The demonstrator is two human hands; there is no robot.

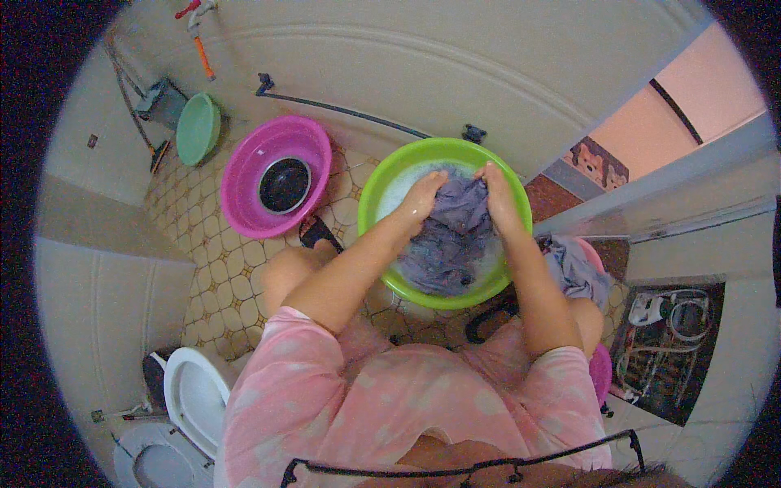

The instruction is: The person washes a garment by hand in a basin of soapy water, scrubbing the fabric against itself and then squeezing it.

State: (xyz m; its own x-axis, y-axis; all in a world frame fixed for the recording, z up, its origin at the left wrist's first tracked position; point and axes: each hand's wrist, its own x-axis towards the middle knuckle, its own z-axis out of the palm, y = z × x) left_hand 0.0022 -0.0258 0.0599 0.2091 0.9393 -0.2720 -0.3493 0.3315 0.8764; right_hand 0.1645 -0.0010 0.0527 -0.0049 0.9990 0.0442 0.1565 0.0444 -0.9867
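Observation:
A lime-green plastic basin (pixel 373 183) stands on the tiled floor before me, with sudsy water and a wet grey-purple cloth garment (pixel 448 256) in it. Both hands are over the basin and hold a bunched part of the garment between them. My left hand (pixel 425 198) grips its left side, with a fleck of foam near the wrist. My right hand (pixel 497 192) grips the upper right side, close to the basin's far right rim. The rest of the garment lies in the water below the hands. Some fingers are hidden by the cloth and by the hands themselves.
To the left stands a magenta basin (pixel 235 195) holding a dark round bowl (pixel 285 186). Beyond are a mint-green basin (pixel 198 129) and a squeegee (pixel 158 157). Grey cloth (pixel 576 268) hangs over a pink container at right. A toilet (pixel 161 457) is behind left. A black bar (pixel 348 110) runs along the wall.

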